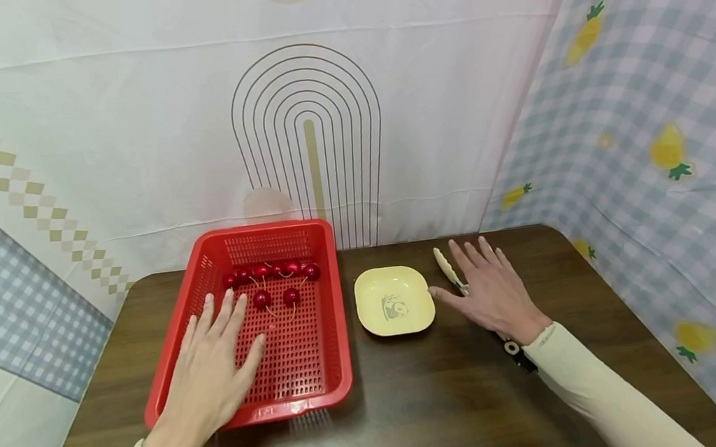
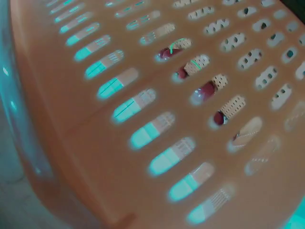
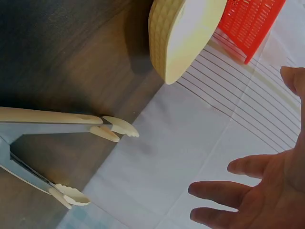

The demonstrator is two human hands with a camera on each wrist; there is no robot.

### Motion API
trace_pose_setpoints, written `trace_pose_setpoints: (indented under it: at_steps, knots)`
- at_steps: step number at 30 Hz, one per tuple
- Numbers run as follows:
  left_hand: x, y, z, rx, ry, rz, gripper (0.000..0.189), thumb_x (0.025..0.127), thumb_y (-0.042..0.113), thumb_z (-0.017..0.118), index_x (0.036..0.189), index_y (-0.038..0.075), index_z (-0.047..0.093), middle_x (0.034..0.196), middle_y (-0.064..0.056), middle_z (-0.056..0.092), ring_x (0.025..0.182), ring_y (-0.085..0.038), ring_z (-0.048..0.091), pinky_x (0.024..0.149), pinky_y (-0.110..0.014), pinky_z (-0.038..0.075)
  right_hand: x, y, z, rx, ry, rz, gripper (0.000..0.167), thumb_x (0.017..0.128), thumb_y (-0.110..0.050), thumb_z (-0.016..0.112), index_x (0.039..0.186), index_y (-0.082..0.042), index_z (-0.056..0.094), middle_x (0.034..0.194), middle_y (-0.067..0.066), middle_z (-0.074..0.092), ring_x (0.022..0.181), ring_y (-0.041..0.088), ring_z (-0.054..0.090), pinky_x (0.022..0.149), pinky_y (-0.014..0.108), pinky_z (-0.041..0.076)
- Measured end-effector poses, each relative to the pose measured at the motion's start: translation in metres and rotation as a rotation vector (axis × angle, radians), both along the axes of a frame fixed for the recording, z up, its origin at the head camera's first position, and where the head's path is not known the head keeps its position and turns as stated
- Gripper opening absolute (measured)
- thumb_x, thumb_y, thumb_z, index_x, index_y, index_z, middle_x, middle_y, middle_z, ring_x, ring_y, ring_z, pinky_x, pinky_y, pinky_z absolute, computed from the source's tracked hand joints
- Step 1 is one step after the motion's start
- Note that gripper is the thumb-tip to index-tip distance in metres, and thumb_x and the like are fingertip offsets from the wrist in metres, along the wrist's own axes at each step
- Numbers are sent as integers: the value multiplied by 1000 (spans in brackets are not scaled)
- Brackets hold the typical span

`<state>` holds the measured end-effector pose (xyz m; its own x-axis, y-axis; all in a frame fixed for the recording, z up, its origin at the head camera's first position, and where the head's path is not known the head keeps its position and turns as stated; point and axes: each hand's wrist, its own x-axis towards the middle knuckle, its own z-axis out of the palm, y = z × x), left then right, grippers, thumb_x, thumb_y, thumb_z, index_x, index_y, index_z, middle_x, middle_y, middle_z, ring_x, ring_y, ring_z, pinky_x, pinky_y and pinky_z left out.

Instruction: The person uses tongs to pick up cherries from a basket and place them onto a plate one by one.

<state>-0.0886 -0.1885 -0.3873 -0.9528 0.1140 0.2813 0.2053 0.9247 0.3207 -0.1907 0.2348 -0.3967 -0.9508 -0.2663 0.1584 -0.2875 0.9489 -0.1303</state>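
Note:
My left hand point(image 1: 208, 372) is held over the left side of a red plastic basket point(image 1: 343, 323), its fingers spread and straight. Several dark red cherries point(image 1: 262, 300) with stems lie in the basket, mostly in a row toward its back. The left wrist view is filled by the basket's slotted wall point(image 2: 62, 143), with cherries point(image 2: 207, 90) glimpsed through slots. My right hand point(image 1: 496, 293) hovers with spread fingers over a pair of tongs point(image 1: 447, 267), partly covering them. In the right wrist view the tongs point(image 3: 52, 118) lie apart from the fingers, their cream tips parted.
A pale yellow square dish point(image 1: 397, 325) with a panda print sits between the basket and the tongs. The dark wooden table point(image 1: 409, 395) ends at a printed white curtain point(image 1: 440, 140) behind and a checked one point(image 1: 661, 228) on the right.

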Motion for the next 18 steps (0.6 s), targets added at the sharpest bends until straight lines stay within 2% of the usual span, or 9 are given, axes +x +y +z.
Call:
trace_pose_setpoints:
  at_steps: [4,9,12,15,18]
  knots:
    - [2,-2,-4,46,114,15,49,98,25,64,138,-2,60,147,-25,56,144,-46,43,116,-62,37,-2,1,-4,-31,19,-15,95,93,-73,52,154,-1,43,147,27,55,143,49,42,119,65,33]
    - [3,-5,-6,118,194,37,31,94,15,67,122,1,69,124,-19,71,119,-38,63,94,-60,54,-2,4,-10,-74,34,-48,88,93,-71,54,143,2,54,135,29,62,130,51,53,107,66,43]
    - [3,-10,-5,156,254,40,25,92,9,68,115,2,71,113,-17,73,108,-36,65,85,-58,56,-3,6,-13,-81,45,-59,86,93,-70,55,137,3,57,131,29,64,128,52,54,105,65,45]
    - [2,-18,-4,190,310,54,22,89,4,69,110,1,71,110,-17,72,104,-35,63,85,-57,53,-3,8,-16,-84,52,-67,86,92,-69,56,134,5,59,128,30,64,123,53,55,101,65,47]
    - [3,-26,-5,227,316,81,22,89,3,69,111,0,71,116,-19,70,108,-38,60,89,-56,49,-4,11,-20,-87,44,-86,88,92,-71,55,135,6,58,128,33,62,119,53,56,96,65,49]
